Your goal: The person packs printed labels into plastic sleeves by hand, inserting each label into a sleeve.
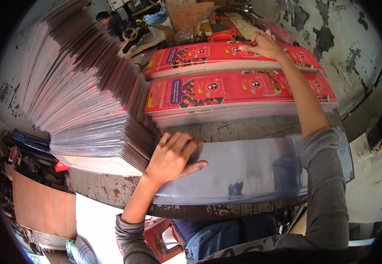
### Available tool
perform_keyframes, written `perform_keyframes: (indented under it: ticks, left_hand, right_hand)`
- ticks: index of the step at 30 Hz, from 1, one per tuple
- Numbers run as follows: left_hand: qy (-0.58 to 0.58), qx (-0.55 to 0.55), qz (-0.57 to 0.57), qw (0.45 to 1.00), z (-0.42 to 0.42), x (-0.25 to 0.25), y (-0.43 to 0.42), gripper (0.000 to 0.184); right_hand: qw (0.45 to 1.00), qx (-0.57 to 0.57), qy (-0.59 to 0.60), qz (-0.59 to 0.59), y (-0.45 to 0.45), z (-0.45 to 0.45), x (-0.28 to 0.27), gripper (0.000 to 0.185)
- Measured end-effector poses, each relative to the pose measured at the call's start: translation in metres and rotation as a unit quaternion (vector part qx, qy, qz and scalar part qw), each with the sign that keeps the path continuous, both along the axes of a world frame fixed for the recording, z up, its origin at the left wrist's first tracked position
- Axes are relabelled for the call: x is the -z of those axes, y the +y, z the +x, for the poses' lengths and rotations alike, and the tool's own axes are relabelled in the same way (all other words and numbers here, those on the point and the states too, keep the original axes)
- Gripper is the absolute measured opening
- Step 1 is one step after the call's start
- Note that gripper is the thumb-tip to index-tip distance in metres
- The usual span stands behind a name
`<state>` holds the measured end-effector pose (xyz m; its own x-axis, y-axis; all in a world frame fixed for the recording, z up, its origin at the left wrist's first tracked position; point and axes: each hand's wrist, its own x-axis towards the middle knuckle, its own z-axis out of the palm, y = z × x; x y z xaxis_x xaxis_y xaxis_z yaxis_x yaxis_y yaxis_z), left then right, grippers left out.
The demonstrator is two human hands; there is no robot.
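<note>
My left hand (173,159) lies on the left end of a stack of clear plastic sheets (243,171), fingers and thumb apart. The sheets lie along the near edge of the table. Stretched out to the far side, my right hand (265,45) is over the far stack of red printed sheets (226,51), thumb low against the top print and fingers apart. I see nothing clearly held in it. A nearer stack of red printed sheets (235,90) lies between that one and the plastic. Both show food pictures and a round emblem.
A tall, leaning pile of plastic-covered sheets (89,97) rises on the left of the worn table (243,131). Behind the red stacks are a red object (222,35) and cardboard (193,16). Another person (111,24) is at the back left. A peeling wall (327,35) stands right.
</note>
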<state>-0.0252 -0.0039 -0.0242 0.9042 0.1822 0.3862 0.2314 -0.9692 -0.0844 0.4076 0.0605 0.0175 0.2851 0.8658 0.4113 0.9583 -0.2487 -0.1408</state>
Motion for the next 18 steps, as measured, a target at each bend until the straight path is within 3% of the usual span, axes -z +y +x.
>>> perform_keyframes:
  ticks: [5, 9, 11, 12, 14, 15, 17, 18]
  left_hand:
    - [-0.048, 0.011, 0.024, 0.999, 0.000, -0.003, -0.001, 0.044]
    - [-0.062, 0.043, 0.047, 0.996, 0.002, 0.003, 0.001, 0.026]
    - [-0.084, 0.083, 0.068, 0.991, 0.002, 0.007, 0.003, 0.019]
    - [-0.086, 0.084, 0.068, 0.990, 0.002, 0.007, 0.002, 0.019]
    - [-0.096, 0.082, 0.098, 0.987, 0.001, 0.007, 0.000, 0.019]
    - [-0.098, 0.084, 0.097, 0.987, 0.001, 0.007, 0.000, 0.019]
    - [-0.085, 0.080, 0.122, 0.986, -0.001, 0.007, 0.001, 0.019]
    - [-0.087, 0.081, 0.121, 0.986, -0.002, 0.007, 0.001, 0.019]
  right_hand:
    - [0.992, 0.028, -0.087, 0.088, -0.001, 0.001, -0.005, 0.087]
    - [0.998, -0.011, -0.028, 0.056, -0.020, 0.003, -0.040, 0.086]
    - [0.999, -0.039, -0.028, 0.002, -0.039, -0.012, -0.065, 0.069]
    - [0.999, -0.038, -0.029, 0.002, -0.041, -0.006, -0.065, 0.069]
    - [0.972, -0.108, -0.136, 0.159, -0.045, 0.010, -0.064, 0.052]
    - [0.972, -0.107, -0.138, 0.158, -0.057, 0.002, -0.074, 0.052]
    - [0.992, -0.079, -0.088, 0.048, -0.091, -0.024, -0.103, 0.039]
    - [0.988, -0.094, -0.096, 0.073, -0.095, -0.012, -0.103, 0.037]
